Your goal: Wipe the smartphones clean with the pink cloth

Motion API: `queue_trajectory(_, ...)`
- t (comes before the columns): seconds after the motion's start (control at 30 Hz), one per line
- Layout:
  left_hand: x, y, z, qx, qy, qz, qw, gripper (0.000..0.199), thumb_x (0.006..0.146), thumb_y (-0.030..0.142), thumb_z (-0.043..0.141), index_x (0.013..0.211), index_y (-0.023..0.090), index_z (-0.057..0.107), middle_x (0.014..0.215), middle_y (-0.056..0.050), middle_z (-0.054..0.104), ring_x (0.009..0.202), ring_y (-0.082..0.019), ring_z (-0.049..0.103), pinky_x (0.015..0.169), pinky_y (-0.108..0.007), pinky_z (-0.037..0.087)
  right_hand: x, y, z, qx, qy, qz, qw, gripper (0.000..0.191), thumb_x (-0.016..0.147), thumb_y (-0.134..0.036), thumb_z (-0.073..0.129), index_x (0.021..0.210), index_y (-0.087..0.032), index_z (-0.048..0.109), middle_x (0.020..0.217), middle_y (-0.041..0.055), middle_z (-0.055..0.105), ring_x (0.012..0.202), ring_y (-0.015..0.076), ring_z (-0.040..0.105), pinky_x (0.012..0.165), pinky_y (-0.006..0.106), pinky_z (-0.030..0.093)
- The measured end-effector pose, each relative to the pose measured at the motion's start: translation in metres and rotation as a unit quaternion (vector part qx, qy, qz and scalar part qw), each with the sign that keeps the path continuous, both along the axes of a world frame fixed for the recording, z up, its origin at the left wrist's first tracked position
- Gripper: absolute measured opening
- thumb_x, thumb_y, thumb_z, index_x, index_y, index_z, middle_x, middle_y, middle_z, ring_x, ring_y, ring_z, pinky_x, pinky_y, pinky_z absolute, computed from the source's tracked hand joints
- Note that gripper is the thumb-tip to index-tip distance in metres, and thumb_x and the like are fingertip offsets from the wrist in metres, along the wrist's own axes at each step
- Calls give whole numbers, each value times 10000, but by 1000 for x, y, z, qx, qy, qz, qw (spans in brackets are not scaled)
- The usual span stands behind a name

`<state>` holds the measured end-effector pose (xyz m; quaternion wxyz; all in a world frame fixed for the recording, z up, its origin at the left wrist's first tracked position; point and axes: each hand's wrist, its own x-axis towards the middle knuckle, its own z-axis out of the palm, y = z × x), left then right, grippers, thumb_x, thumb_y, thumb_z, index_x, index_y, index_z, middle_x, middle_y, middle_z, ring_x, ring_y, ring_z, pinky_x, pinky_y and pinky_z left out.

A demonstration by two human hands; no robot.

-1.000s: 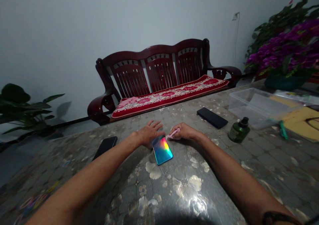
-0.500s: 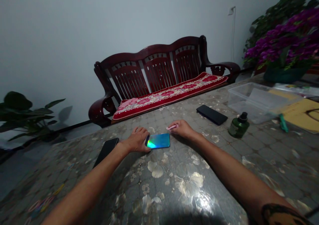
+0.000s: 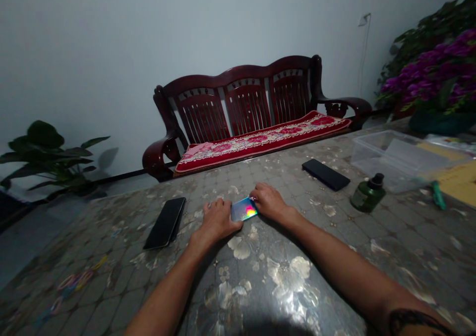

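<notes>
My left hand (image 3: 218,218) grips the left end of the iridescent blue smartphone (image 3: 243,210), thumb along the near edge; my right hand (image 3: 268,198) is curled at the other end, pinching a pale pink scrap (image 3: 253,198) too small to identify. The phone sits between both hands at the patterned tabletop (image 3: 262,249); whether it is slightly raised, I cannot tell. To do this well, I'd brace it by its edges, leave the glossy back uncovered, and keep the right hand's pressure light and even, directed towards the braced end, since that back looks slippery.

Counting: one phone in hand, plus one black smartphone (image 3: 166,223) on the left and one dark handset (image 3: 326,174) on the right; one green pump bottle (image 3: 368,195), one clear plastic box (image 3: 372,167), one carved wooden settee (image 3: 238,72), one purple flower arrangement (image 3: 431,76). The coloured loops (image 3: 76,279) blur too much to count
</notes>
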<state>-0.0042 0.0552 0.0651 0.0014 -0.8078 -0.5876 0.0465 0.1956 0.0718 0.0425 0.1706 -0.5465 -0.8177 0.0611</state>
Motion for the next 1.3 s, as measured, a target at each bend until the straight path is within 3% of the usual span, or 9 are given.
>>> queue_trajectory(0.1,0,-3,0,1,-11,6,1000,550,744,506,642,1165,155,608,1177,-172,627,1140,-360,566,1024,-498,358,-5,-4,2,1,-26,10,1000,206,902,-167,541,930,-166,745,991,116,660,968,221,567,805,284,389)
queue_trajectory(0.27,-2,-3,1,-1,-20,16,1000,535,752,534,641,1154,182,614,1178,-151,629,1127,-351,573,987,-466,391,-10,-8,3,2,-24,90,996,205,896,-155,543,946,-183,740,974,90,659,940,201,566,787,272,376)
queue_trajectory(0.53,-4,-3,5,-28,-35,13,999,526,759,522,672,1167,197,608,1203,-133,617,1110,-322,584,879,-360,465,-7,1,-2,4,-42,-3,999,225,922,-190,533,997,-172,745,1006,124,660,979,230,565,808,291,382)
queue_trajectory(0.77,-6,-3,3,-38,-58,6,998,508,786,512,661,1179,193,615,1202,-137,610,1130,-316,575,896,-358,471,-17,-8,-2,-7,-17,76,997,238,891,-131,542,1001,-199,741,969,78,660,960,195,567,794,263,376)
queue_trajectory(1.03,-12,0,7,-75,-62,-17,995,521,747,408,713,1215,209,606,1213,-107,602,1138,-281,574,942,-324,458,-11,-3,2,-7,-47,-24,999,234,935,-182,520,1022,-178,737,1029,123,661,983,227,573,792,285,389)
queue_trajectory(1.3,-22,6,3,-92,-89,-55,990,550,725,298,678,1261,209,590,1163,-90,606,1121,-267,571,963,-315,461,-27,-8,-3,14,-14,112,993,211,904,-153,542,980,-203,731,963,73,658,955,196,569,784,260,373)
